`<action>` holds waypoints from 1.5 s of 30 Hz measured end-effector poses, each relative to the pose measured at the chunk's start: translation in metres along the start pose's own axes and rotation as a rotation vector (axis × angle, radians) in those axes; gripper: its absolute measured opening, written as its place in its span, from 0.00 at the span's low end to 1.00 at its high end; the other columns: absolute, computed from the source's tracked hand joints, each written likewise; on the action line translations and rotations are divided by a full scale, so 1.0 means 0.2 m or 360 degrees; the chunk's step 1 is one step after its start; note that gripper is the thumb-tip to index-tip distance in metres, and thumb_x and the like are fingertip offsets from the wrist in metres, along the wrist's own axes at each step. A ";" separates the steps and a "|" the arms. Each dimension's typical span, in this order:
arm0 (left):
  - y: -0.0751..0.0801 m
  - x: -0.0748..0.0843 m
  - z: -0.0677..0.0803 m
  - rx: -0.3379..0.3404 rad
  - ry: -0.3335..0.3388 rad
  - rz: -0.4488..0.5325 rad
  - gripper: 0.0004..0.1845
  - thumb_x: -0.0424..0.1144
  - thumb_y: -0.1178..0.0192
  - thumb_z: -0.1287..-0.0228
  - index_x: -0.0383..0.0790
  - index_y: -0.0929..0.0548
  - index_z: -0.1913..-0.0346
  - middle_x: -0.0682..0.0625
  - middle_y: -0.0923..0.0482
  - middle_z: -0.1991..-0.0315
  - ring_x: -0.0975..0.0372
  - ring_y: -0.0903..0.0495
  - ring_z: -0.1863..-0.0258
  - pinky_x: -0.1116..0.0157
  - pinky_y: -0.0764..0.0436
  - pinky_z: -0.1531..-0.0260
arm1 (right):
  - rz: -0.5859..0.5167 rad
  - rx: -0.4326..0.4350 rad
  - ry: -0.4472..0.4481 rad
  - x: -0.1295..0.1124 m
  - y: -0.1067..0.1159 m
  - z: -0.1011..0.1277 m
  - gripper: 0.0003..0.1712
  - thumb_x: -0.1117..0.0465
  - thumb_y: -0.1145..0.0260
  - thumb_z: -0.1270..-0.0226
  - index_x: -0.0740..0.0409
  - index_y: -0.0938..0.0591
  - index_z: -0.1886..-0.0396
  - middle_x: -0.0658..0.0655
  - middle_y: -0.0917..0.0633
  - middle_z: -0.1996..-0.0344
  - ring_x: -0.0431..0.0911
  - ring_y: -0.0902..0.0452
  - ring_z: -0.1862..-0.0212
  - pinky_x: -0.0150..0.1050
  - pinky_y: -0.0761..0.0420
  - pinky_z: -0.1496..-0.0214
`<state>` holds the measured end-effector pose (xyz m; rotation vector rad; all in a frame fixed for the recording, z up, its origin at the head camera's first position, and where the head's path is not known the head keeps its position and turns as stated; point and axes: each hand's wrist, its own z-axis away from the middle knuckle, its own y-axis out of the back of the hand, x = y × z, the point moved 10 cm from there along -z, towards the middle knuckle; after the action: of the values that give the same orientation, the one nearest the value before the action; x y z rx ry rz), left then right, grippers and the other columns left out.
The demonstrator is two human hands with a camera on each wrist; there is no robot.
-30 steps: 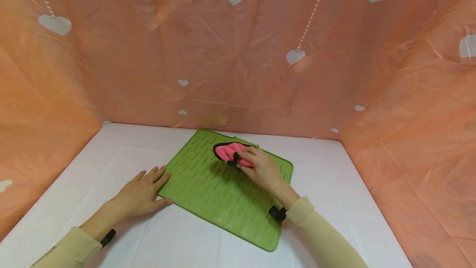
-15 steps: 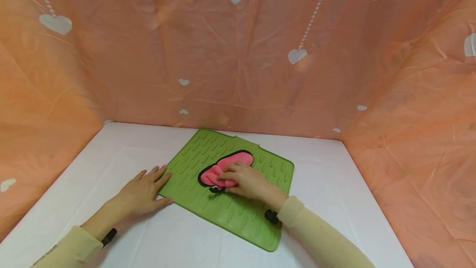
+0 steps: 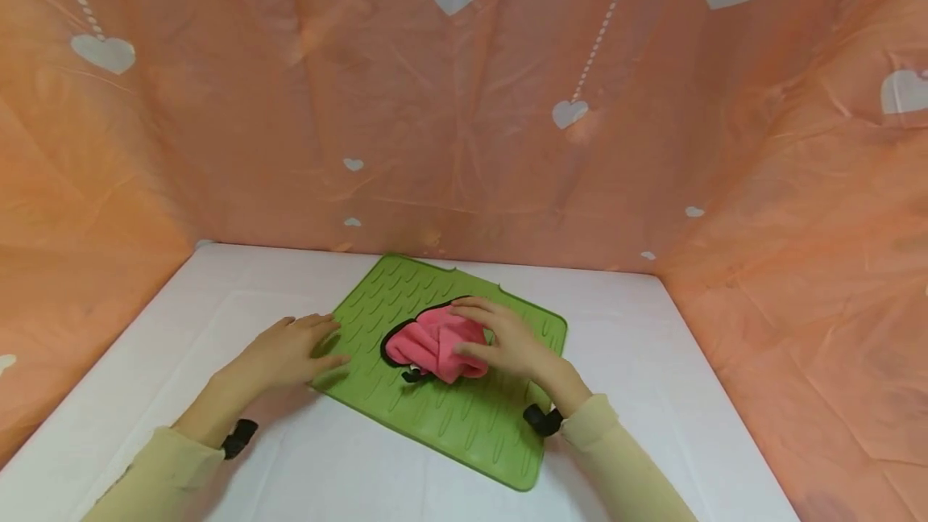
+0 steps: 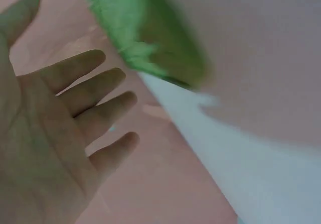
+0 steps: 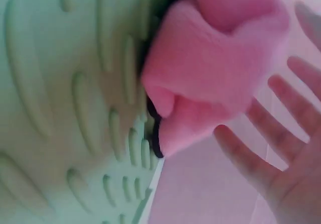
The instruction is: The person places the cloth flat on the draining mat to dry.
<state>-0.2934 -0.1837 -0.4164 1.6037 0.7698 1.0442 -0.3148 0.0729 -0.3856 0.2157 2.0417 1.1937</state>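
Observation:
A green ribbed mat (image 3: 471,425) lies askew on the white table. A pink cloth with a black edge (image 3: 428,345) sits bunched up near the mat's middle. My right hand (image 3: 464,330) lies against the cloth's right side, fingers over its top and thumb at its near side. In the right wrist view those fingers (image 5: 281,148) are straight and spread beside the cloth (image 5: 215,73), with the mat (image 5: 60,108) below. My left hand (image 3: 322,341) hovers at the mat's left edge, holding nothing. Its palm (image 4: 75,113) is open in the left wrist view, near the blurred mat edge (image 4: 150,33).
The white table (image 3: 652,361) is walled on three sides by an orange drape with white hearts (image 3: 464,143). Bare table surface lies left, right and in front of the mat. Black straps (image 3: 542,419) sit on both wrists.
My right hand drew the cloth from the mat's far edge toward its middle, and the cloth has bunched up. My left hand lifted off the table and moved right to the mat's edge.

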 end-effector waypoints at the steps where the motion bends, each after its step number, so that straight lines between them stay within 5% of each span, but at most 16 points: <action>1: 0.02 0.01 -0.03 0.0053 -0.0001 0.0056 0.34 0.56 0.36 0.28 0.28 0.19 0.37 0.32 0.20 0.38 0.37 0.23 0.37 0.37 0.27 0.38 | -0.0055 0.0092 -0.0031 0.02 0.04 0.01 0.29 0.57 0.26 0.30 0.61 0.20 0.32 0.60 0.22 0.33 0.58 0.24 0.35 0.57 0.21 0.37; 7: 0.04 0.11 -0.24 0.0222 0.0032 0.0406 0.22 0.46 0.38 0.24 0.35 0.17 0.38 0.38 0.16 0.43 0.44 0.17 0.45 0.42 0.19 0.47 | -0.0259 0.0434 -0.0287 0.18 0.15 0.08 0.20 0.60 0.29 0.28 0.63 0.16 0.40 0.61 0.16 0.43 0.58 0.16 0.47 0.53 0.14 0.51; 12: -0.02 0.20 -0.38 0.0209 -0.0009 0.0533 0.14 0.41 0.37 0.25 0.36 0.14 0.45 0.45 0.14 0.51 0.53 0.15 0.55 0.51 0.17 0.56 | -0.0274 0.0306 -0.0407 0.25 0.10 0.10 0.16 0.57 0.28 0.29 0.56 0.12 0.45 0.56 0.12 0.50 0.51 0.14 0.52 0.44 0.15 0.52; 16: -0.08 0.24 -0.44 0.0099 -0.0032 0.0600 0.11 0.38 0.36 0.27 0.36 0.12 0.50 0.46 0.13 0.56 0.56 0.16 0.58 0.55 0.17 0.57 | -0.0252 0.0154 -0.0388 0.27 0.04 0.11 0.16 0.56 0.29 0.28 0.55 0.12 0.45 0.54 0.11 0.53 0.48 0.14 0.54 0.41 0.16 0.51; 21: -0.12 0.27 -0.45 0.0021 -0.0065 0.0594 0.08 0.38 0.36 0.26 0.39 0.11 0.52 0.48 0.13 0.58 0.57 0.16 0.56 0.53 0.17 0.53 | -0.0245 0.0129 -0.0435 0.29 0.01 0.11 0.15 0.58 0.28 0.29 0.56 0.12 0.46 0.51 0.10 0.59 0.44 0.15 0.57 0.37 0.17 0.53; 30: -0.10 0.26 -0.42 0.0087 -0.0094 0.0689 0.06 0.34 0.36 0.26 0.36 0.12 0.53 0.48 0.13 0.60 0.57 0.16 0.58 0.55 0.17 0.55 | -0.0379 0.0230 -0.0522 0.31 0.03 0.11 0.11 0.65 0.29 0.30 0.59 0.12 0.49 0.53 0.10 0.63 0.41 0.16 0.62 0.35 0.17 0.59; 45: 0.08 0.12 -0.36 0.0375 0.0052 0.0608 0.06 0.31 0.37 0.28 0.36 0.13 0.53 0.46 0.14 0.61 0.56 0.17 0.64 0.53 0.18 0.60 | -0.0384 0.1087 -0.0676 0.43 0.31 0.24 0.07 0.64 0.26 0.32 0.59 0.09 0.56 0.59 0.09 0.65 0.43 0.16 0.67 0.29 0.21 0.68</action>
<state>-0.3490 -0.1373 -0.3888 1.9928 0.6389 1.2888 -0.3560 0.1804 -0.3933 0.4852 1.9442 0.2389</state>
